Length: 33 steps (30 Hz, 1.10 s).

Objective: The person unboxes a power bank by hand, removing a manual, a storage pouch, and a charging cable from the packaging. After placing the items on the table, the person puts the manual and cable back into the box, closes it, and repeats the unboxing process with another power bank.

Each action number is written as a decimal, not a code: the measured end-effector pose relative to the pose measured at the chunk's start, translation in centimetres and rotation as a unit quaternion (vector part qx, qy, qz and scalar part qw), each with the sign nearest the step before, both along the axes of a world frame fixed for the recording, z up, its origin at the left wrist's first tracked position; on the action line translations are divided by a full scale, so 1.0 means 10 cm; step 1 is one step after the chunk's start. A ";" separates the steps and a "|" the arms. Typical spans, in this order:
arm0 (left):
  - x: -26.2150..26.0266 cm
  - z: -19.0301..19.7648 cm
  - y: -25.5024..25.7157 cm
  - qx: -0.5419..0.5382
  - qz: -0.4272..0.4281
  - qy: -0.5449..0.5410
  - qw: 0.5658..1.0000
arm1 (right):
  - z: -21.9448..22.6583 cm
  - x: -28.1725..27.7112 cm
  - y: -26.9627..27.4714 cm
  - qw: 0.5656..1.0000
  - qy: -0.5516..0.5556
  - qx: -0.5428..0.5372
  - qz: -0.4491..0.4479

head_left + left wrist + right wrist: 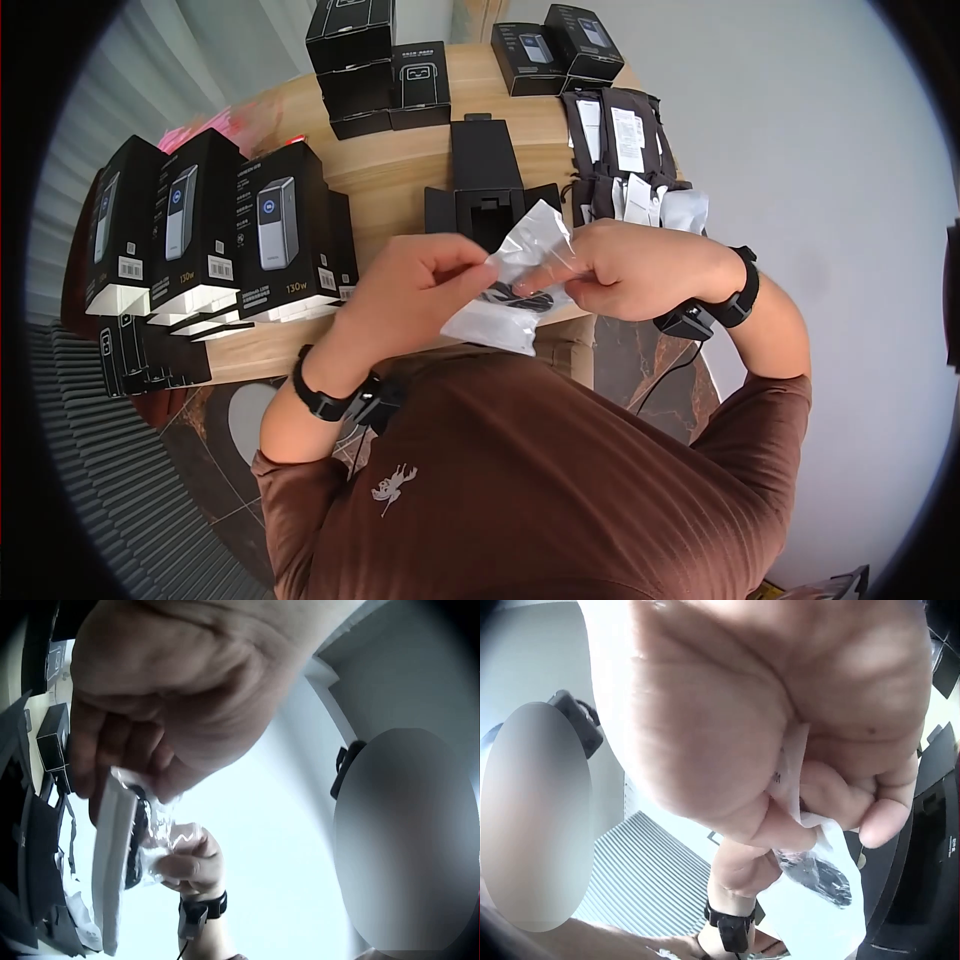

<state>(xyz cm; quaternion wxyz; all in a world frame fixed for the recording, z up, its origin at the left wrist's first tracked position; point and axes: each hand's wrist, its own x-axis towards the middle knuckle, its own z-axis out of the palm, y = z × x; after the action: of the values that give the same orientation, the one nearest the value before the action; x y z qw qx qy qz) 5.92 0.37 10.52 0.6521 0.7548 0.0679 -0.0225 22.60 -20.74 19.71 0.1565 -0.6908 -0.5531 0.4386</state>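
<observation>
Between the two hands is a small plastic bag [495, 328] with a clear face and a white side. Inside it lies a black coiled cable [528, 298], dark through the film in the right wrist view too. My left hand [400, 295] pinches the bag's left edge between thumb and fingers. From the other side my right hand [645, 268] grips a fold of the bag [802, 930] under its thumb, its index finger lying across the clear face. Just beyond the hands stands a black box [485, 155] with its flaps up, partly hidden by the bag.
Tall black boxes [275, 225] marked 130w line the table's left side. More black boxes [355, 80] are stacked at the back, others [560, 50] at the back right. Dark pouches with white labels [625, 140] lie on the right. The wooden table [390, 180] ends near my body.
</observation>
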 end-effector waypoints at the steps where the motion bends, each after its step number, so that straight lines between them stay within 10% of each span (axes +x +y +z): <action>1: 0.01 -0.01 -0.02 0.036 0.005 -0.003 0.999 | -0.06 0.01 0.00 1.000 0.002 0.026 0.001; 13: -0.03 0.04 -0.13 -0.146 -0.013 -0.069 0.987 | -0.25 -0.22 0.01 0.990 -0.002 0.135 0.039; 25: -0.04 0.24 -0.05 0.144 -0.065 -0.049 0.986 | 0.05 -0.13 0.03 0.990 0.006 -0.138 0.024; 33: 0.01 0.18 -0.23 0.124 -0.033 -0.097 0.987 | -0.12 -0.22 -0.01 0.978 -0.174 -0.011 0.111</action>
<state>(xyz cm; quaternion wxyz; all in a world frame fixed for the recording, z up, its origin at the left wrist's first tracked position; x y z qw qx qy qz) 6.06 -1.95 12.33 0.5560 0.8301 -0.0184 0.0380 20.39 -20.82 18.52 0.0006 -0.6928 -0.6398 0.3327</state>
